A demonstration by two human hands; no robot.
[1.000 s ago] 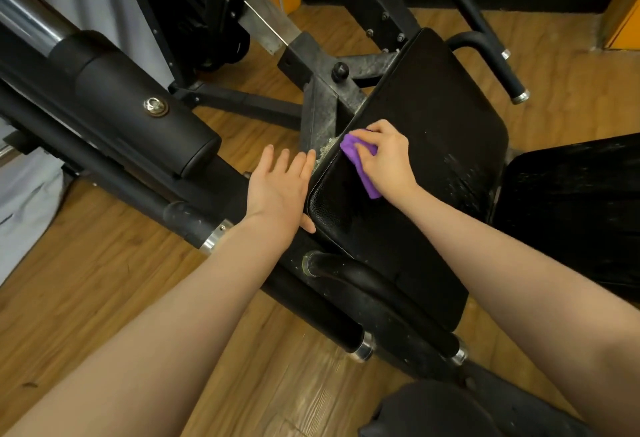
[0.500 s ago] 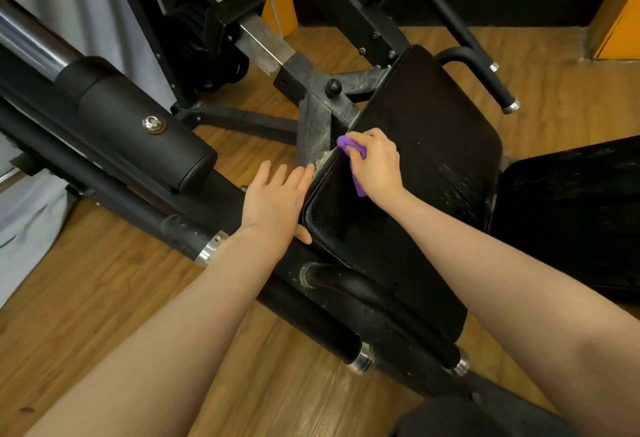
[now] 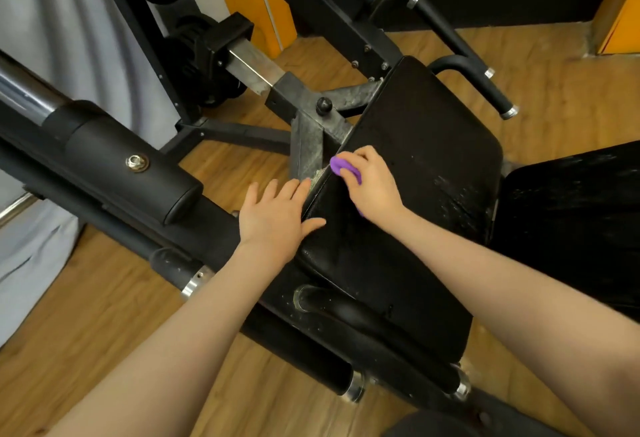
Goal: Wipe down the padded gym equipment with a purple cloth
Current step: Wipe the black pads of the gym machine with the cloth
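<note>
While the right hand (image 3: 372, 182) presses a bunched purple cloth (image 3: 337, 164) against the left edge of the black seat pad (image 3: 415, 166), its fingers curl round the cloth so that only a small purple fold shows past the knuckles. The left hand (image 3: 277, 218) lies flat beside that same edge, fingers straight and holding nothing, its thumb resting on the pad. White flecks speckle the pad's right side, away from the cloth. Judging by its crumpled folds, the cloth is light, soft and easily squashed, best gripped balled in the palm; the pad looks firm and slightly glossy, so the cloth should slide readily. Compared with half a second earlier, the cloth sits a little further up the pad's edge, near the worn metal bracket (image 3: 306, 145), and less of it shows. The left hand has scarcely shifted.
</note>
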